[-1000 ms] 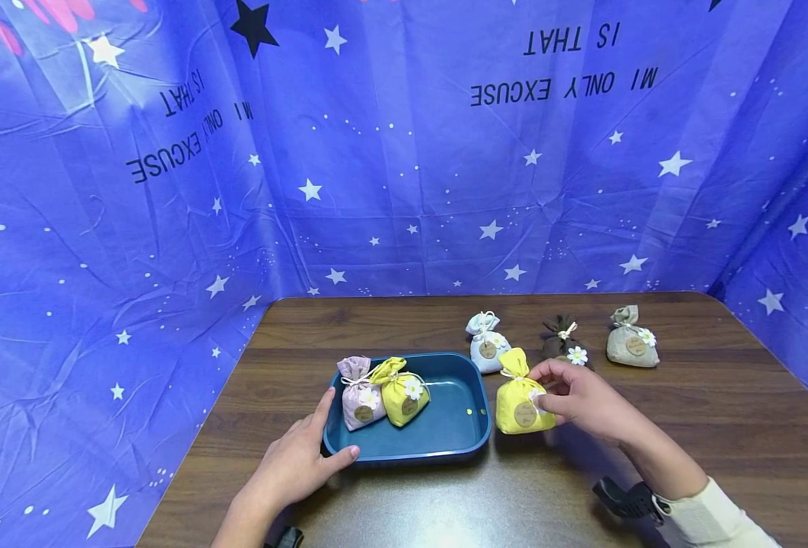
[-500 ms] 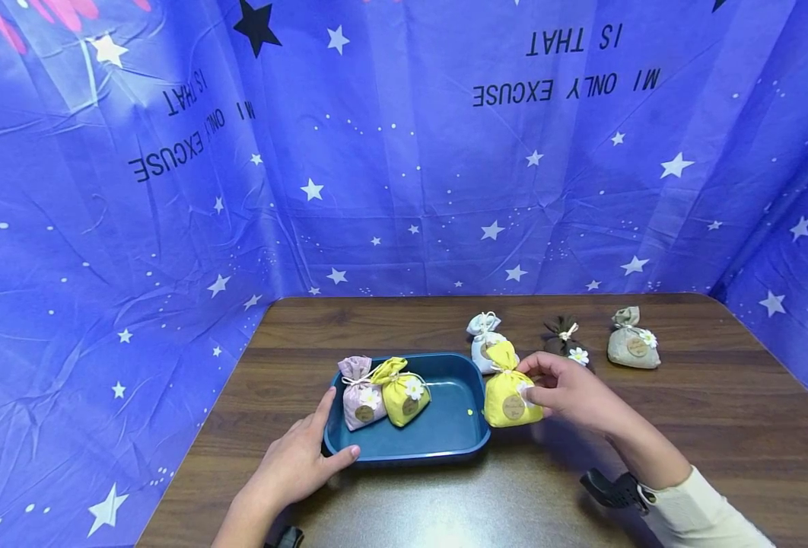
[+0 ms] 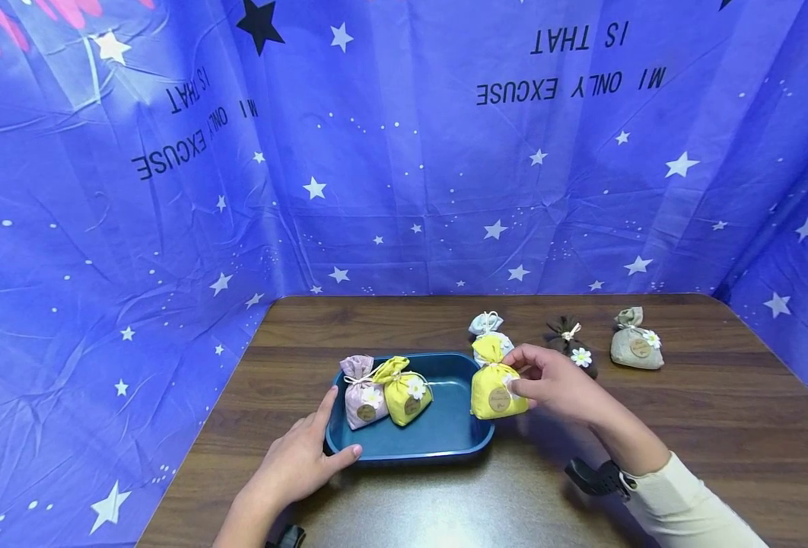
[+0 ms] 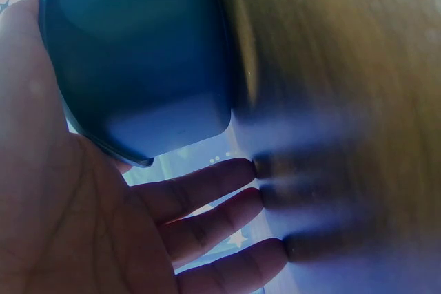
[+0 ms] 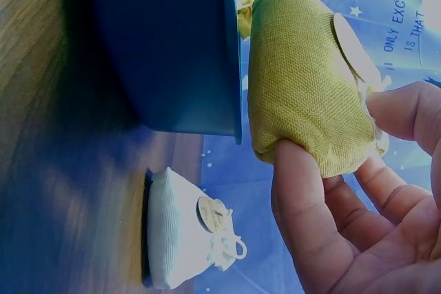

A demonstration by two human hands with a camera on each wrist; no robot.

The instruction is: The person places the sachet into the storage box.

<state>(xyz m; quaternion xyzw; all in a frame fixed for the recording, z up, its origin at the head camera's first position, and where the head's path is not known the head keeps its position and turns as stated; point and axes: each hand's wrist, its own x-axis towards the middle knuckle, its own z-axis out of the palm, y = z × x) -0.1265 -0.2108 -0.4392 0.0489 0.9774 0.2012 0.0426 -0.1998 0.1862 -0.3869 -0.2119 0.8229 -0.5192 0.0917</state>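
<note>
My right hand (image 3: pixel 560 383) pinches a yellow drawstring sachet (image 3: pixel 498 394) by its side, between thumb and fingers, in the head view. The sachet hangs over the right rim of a dark blue tray (image 3: pixel 438 449); the right wrist view shows it just above that rim. Inside the tray, at its left end, a pinkish sachet (image 3: pixel 364 403) and another yellow sachet (image 3: pixel 407 399) lean together. My left hand (image 3: pixel 301 457) rests at the tray's left front corner, thumb at the front rim. Its other fingers (image 4: pixel 220 266) extend fairly straight below the tray in the left wrist view.
Behind the held sachet stands a white sachet (image 3: pixel 488 327), partly hidden. A dark brown sachet (image 3: pixel 568 346) and a grey-beige sachet (image 3: pixel 637 348) stand farther right on the wooden table (image 3: pixel 719 426). A blue star-print curtain (image 3: pixel 404 152) closes off the back and sides.
My right hand has carried the yellow sachet leftward and slightly up, from beside the tray to over its right rim. The left hand and the tray have stayed in place.
</note>
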